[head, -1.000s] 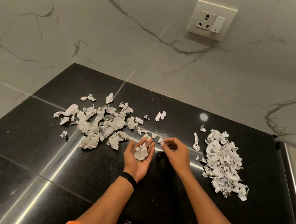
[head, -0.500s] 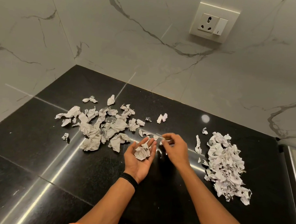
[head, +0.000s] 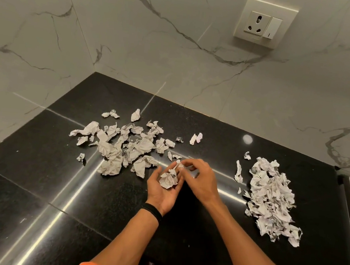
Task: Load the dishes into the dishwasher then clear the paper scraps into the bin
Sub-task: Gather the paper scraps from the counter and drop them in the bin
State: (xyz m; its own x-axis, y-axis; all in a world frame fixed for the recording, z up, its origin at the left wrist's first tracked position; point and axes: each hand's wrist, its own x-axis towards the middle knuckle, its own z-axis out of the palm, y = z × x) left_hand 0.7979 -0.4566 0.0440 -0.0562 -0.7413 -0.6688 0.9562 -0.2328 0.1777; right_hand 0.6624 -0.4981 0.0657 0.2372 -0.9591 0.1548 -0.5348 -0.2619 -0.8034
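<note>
Head view: left hand [head: 164,192] palm-up, loosely cupped, wad [head: 168,180] lying in it. Right hand [head: 200,183] pinches a small scrap [head: 180,165] just above the wad. Loose scraps [head: 125,146] lie forward-left on the counter [head: 35,193], nearer the left hand. Pile [head: 270,197] is off to the right. No bin visible.

Spotting loose scraps [head: 123,146] lying on counter [head: 35,193] at left, heaped pile [head: 270,197] sitting at right, left hand [head: 161,193] and right hand [head: 201,182] hovering between, socket [head: 263,23] on wall [head: 135,43] behind
</note>
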